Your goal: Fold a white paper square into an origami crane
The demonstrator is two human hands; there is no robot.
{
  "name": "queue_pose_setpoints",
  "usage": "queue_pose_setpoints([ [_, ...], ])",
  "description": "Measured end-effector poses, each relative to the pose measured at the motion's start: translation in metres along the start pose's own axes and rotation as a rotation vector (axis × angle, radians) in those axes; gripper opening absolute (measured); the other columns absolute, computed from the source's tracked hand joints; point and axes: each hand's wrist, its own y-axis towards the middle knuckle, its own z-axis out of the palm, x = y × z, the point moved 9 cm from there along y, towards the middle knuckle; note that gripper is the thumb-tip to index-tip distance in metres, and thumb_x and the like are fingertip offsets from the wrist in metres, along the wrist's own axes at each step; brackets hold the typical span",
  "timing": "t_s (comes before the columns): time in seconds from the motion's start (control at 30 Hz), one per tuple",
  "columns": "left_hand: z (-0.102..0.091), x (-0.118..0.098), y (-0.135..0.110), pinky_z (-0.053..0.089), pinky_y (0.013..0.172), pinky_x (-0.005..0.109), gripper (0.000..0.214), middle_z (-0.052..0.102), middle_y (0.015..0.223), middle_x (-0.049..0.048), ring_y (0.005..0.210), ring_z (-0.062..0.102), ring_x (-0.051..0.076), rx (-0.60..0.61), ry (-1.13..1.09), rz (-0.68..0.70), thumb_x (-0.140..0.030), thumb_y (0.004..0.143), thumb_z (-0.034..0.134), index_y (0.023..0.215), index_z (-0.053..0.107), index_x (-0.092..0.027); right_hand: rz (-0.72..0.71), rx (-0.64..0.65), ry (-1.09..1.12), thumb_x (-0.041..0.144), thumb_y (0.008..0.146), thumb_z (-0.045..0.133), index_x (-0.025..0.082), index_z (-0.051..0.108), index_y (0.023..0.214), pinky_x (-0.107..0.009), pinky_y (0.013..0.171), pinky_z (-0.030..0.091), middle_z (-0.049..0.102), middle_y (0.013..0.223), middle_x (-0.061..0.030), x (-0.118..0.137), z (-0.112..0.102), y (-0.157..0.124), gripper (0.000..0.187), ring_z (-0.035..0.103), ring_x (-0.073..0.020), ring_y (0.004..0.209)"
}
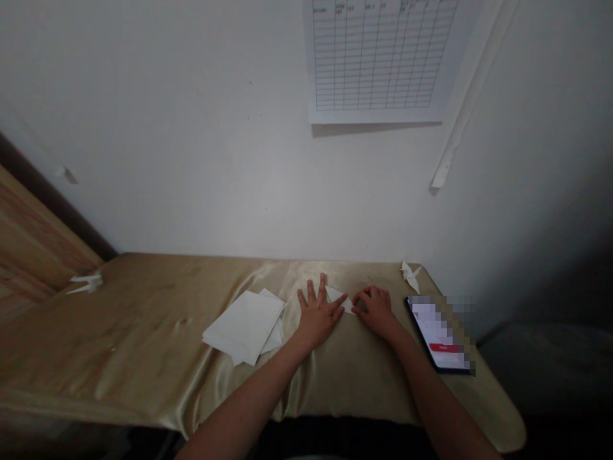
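Note:
A small white folded paper (334, 294) lies on the cloth between my two hands, partly covered by fingers. My left hand (317, 321) rests on it with fingers spread, its thumb and index finger pressing on the paper's near side. At the paper's right end, my right hand (377, 312) has bent fingers, with thumb and index closed at the edge. To the left of my left hand is a loose stack of white paper sheets (246, 326). A folded paper crane (410, 276) stands beyond my right hand near the table's back right corner.
A tablet or large phone (439, 338) with a lit screen lies right of my right forearm. Another white folded paper piece (86, 282) is at the far left of the gold satin tablecloth (138, 338). A wall with a printed chart (378, 64) rises behind the table.

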Motion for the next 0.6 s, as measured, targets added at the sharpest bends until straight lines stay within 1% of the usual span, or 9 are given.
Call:
queue_pose_setpoints([
  [0.2,0.003,0.007,0.001,-0.007,0.113,0.075,0.043,0.01,0.168,-0.0059,0.151,0.002,0.05,0.0,0.007,-0.037,-0.056,0.093,0.052,0.137,0.052,-0.056,0.005,0.02,-0.012,0.038,0.09,0.06,0.028,0.066,0.106,-0.052,0.11,0.022,0.054,0.118,-0.0074,0.002,0.0,-0.002,0.02,0.044,-0.0283,0.124],
  [0.3,0.003,0.012,0.002,-0.007,0.112,0.075,0.046,0.015,0.168,-0.0041,0.151,0.005,0.049,0.019,0.041,-0.076,-0.059,0.093,0.05,0.138,0.05,-0.055,0.0,0.018,-0.006,0.037,0.09,0.059,0.028,0.065,0.106,-0.052,0.11,0.023,0.054,0.119,-0.0074,0.002,-0.001,-0.002,0.019,0.044,-0.028,0.124],
  [0.5,0.004,0.016,0.004,0.003,0.112,0.076,0.053,0.017,0.168,0.001,0.151,0.009,0.049,0.094,0.186,-0.111,-0.069,0.094,0.035,0.145,0.042,-0.053,-0.01,0.011,-0.03,0.036,0.09,0.06,0.029,0.066,0.107,-0.052,0.11,0.024,0.055,0.12,-0.0074,0.001,0.0,-0.002,0.019,0.045,-0.0285,0.124],
  [0.6,0.004,0.019,0.005,0.006,0.111,0.076,0.057,0.018,0.167,0.0027,0.15,0.014,0.048,0.104,0.264,-0.13,-0.07,0.095,0.029,0.148,0.037,-0.052,-0.008,0.014,-0.03,0.036,0.09,0.06,0.03,0.066,0.107,-0.052,0.11,0.024,0.055,0.121,-0.0068,0.0,0.001,-0.001,0.019,0.045,-0.0281,0.125],
])
